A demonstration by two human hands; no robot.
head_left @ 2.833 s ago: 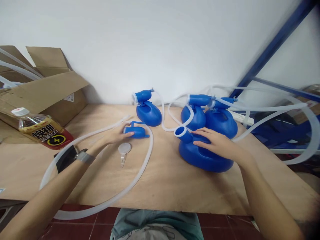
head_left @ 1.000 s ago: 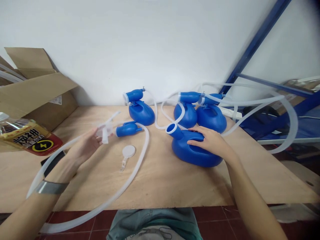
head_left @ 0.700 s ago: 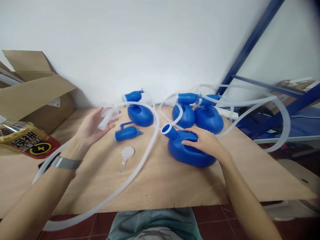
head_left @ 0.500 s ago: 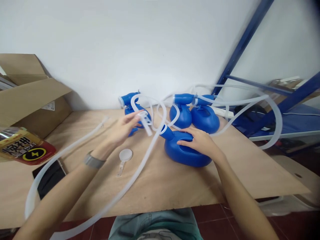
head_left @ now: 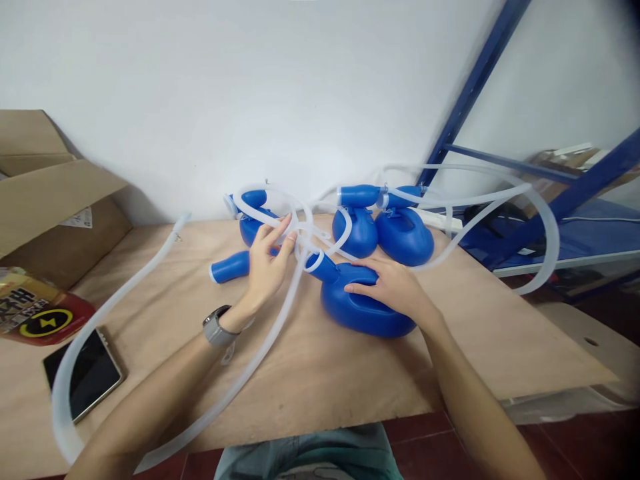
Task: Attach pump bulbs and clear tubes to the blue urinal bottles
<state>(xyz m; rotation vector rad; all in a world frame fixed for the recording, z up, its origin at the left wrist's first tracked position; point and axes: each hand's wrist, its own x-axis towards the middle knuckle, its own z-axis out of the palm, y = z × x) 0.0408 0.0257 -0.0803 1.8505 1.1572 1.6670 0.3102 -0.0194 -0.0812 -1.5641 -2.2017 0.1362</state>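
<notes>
My right hand (head_left: pixel 387 287) lies flat on top of a blue plastic vessel (head_left: pixel 365 312), fingers spread, holding it down on the wooden table (head_left: pixel 325 363). The vessel's white-rimmed spout (head_left: pixel 316 263) points up and left. My left hand (head_left: pixel 269 262) pinches the end of a long translucent white hose (head_left: pixel 260 347) just beside that spout. The hose runs back over the table and loops off the near left edge. A loose blue spout piece (head_left: pixel 229 267) lies to the left of my left hand.
Three more blue vessels (head_left: pixel 403 235) with hoses attached stand at the back by the wall. A phone (head_left: pixel 83 381) and a drink bottle (head_left: pixel 35 313) lie at the left, near an open cardboard box (head_left: pixel 50 200). A blue metal rack (head_left: pixel 560 200) stands on the right.
My left hand let go of the loose blue spout piece, picked up the hose end and carried it right to the vessel's spout. My right hand stayed on the vessel.
</notes>
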